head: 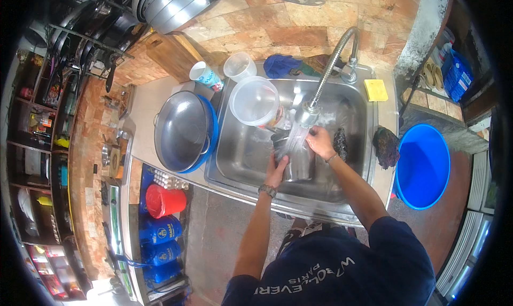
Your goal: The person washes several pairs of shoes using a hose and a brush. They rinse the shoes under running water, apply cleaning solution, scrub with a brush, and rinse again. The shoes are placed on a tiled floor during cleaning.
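Note:
Over the stainless steel sink, water pours from a flexible-neck faucet onto a metal pot. The pot is tilted beneath the stream. My left hand, with a watch on the wrist, grips its near left side. At its upper right rim is my right hand, fingers bent against the metal; how firmly they hold cannot be told. A clear plastic tub stands in the sink just left of the faucet head. Dark scouring mesh lies in the basin to the right of my right hand.
Left of the sink, a wok rests on a blue basin. Behind are a printed cup, a plastic container and cloths. A yellow sponge lies at the back right corner; a blue bucket stands right.

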